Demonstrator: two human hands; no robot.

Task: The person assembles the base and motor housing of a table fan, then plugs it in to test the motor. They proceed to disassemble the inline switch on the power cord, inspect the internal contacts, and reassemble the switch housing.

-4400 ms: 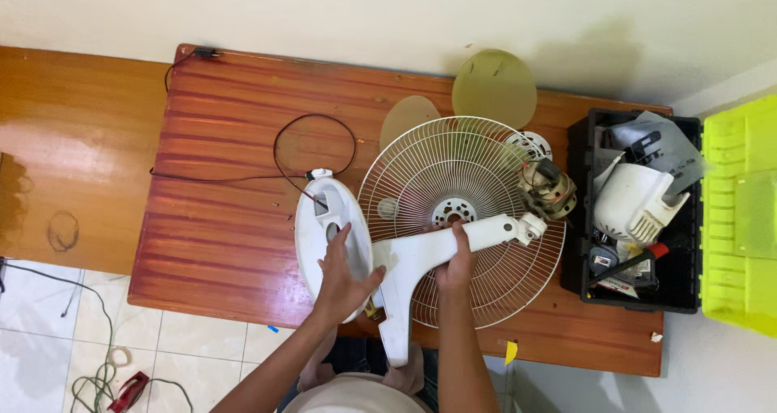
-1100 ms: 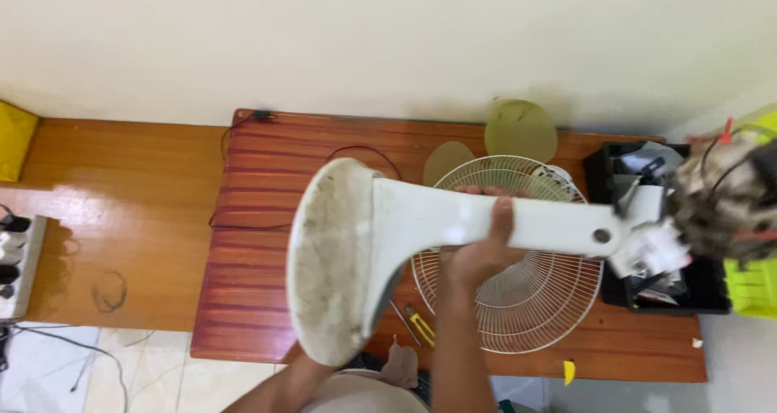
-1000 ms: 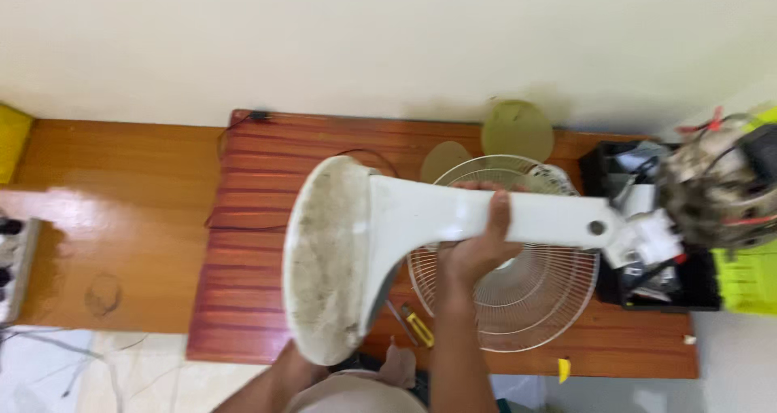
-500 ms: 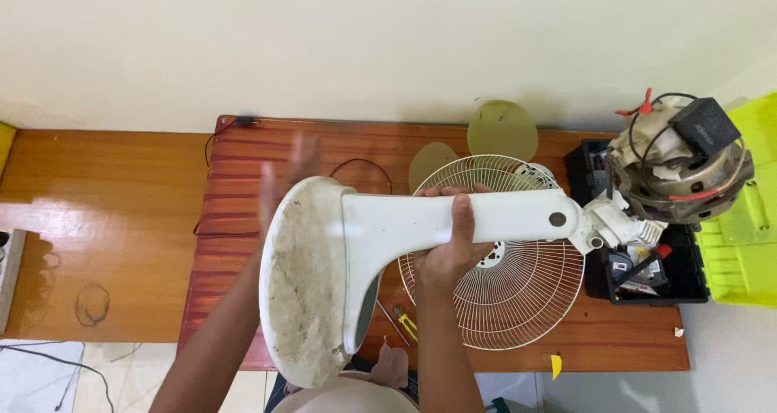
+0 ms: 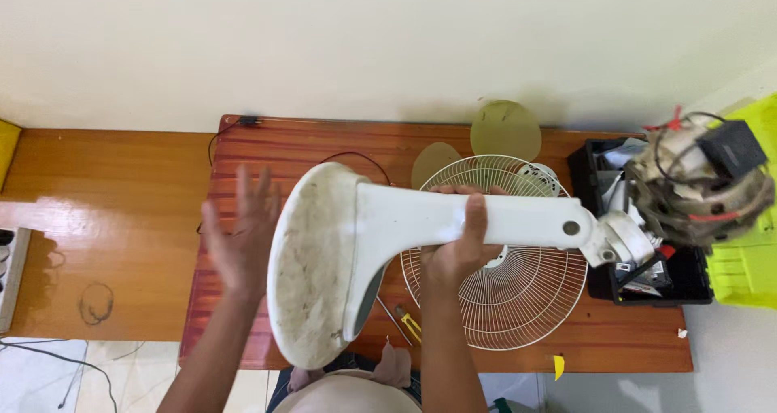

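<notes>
The right hand (image 5: 457,247) is wrapped around the neck of a white fan stand (image 5: 421,219), fingers over the top and thumb up the near face, holding it lifted off the table (image 5: 267,146) and lying sideways. The stand's round base (image 5: 312,263), dusty and stained on its underside, points left and faces the camera; the bare motor (image 5: 696,186), with its windings, red ties and a small black block, hangs at the right end.

The left hand (image 5: 243,235) is held open with fingers spread, just left of the base. It grips nothing, and whether it touches the rim cannot be told, since it is blurred.

Below the raised stand, a white wire fan guard (image 5: 526,300) lies flat on the red-brown slatted table, partly hidden by the neck and the right forearm. Two pale yellowish fan blades (image 5: 506,128) lie at the far edge behind it. A black cable (image 5: 356,156) loops out from behind the base. A yellow-handled screwdriver (image 5: 409,324) lies near the front edge, between the base and the guard. At the right, a black toolbox (image 5: 647,279) sits on the table, largely blocked by the motor, with a bright yellow-green bin (image 5: 749,267) beyond it. An orange-brown wooden surface (image 5: 97,219) adjoins the table on the left.
</notes>
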